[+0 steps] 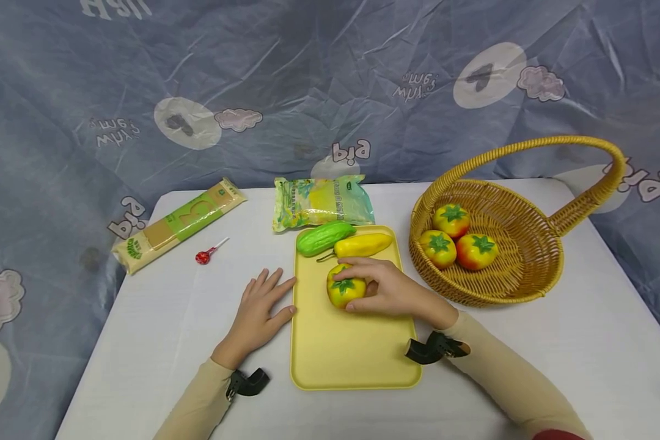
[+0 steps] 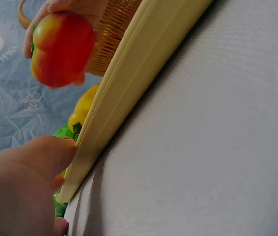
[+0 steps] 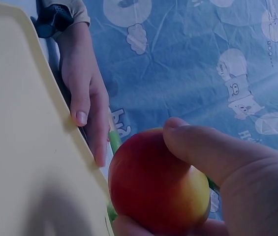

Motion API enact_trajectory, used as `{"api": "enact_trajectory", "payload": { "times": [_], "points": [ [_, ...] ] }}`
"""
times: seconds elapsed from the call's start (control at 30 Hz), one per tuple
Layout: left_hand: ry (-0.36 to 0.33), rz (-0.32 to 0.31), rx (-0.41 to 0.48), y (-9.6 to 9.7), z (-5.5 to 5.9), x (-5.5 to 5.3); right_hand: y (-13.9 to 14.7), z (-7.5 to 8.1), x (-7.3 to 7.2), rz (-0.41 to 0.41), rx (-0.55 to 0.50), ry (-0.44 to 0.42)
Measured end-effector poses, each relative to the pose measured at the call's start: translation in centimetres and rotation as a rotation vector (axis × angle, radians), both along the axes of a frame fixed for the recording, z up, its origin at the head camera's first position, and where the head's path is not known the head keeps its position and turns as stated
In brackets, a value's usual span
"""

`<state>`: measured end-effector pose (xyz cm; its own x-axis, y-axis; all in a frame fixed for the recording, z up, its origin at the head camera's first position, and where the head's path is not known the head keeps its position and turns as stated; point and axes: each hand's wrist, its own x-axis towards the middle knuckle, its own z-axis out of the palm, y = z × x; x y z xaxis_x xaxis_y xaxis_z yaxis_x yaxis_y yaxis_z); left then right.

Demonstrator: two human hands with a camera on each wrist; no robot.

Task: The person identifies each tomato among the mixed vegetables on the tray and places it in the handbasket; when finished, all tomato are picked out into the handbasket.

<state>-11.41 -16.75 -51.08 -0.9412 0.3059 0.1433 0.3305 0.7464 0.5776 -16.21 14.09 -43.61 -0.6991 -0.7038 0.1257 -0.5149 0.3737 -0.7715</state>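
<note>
My right hand [image 1: 389, 289] grips a red-and-yellow tomato [image 1: 341, 294] with a green leafy top, thumb and fingers around its sides. In the left wrist view the tomato [image 2: 64, 49] hangs above the yellow tray [image 1: 357, 363], apart from it. My left hand [image 1: 260, 315] lies on the table at the tray's left edge, fingers spread and nearly straight, touching the rim. At the tray's far end lie a green bitter melon [image 1: 326, 238] and a yellow pepper [image 1: 365, 245] with a thin stem.
Right of the tray stands a wicker basket [image 1: 533, 269] with a tall handle, holding three similar tomatoes [image 1: 476, 251]. Behind the tray lies a green-and-yellow packet [image 1: 323, 201]. Far left are a long noodle packet [image 1: 178, 226] and a red lollipop [image 1: 203, 256].
</note>
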Motion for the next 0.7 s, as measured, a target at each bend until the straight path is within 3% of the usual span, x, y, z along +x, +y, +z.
{"api": "enact_trajectory", "payload": {
  "times": [0.4, 0.7],
  "points": [
    [0.014, -0.009, 0.009, 0.1, 0.0, 0.0, 4.0, 1.8, 0.7, -0.125, 0.047, 0.117],
    [0.013, -0.009, 0.018, 0.1, -0.1, 0.0, 7.1, 3.2, 1.9, -0.2, 0.028, 0.1]
  ]
}}
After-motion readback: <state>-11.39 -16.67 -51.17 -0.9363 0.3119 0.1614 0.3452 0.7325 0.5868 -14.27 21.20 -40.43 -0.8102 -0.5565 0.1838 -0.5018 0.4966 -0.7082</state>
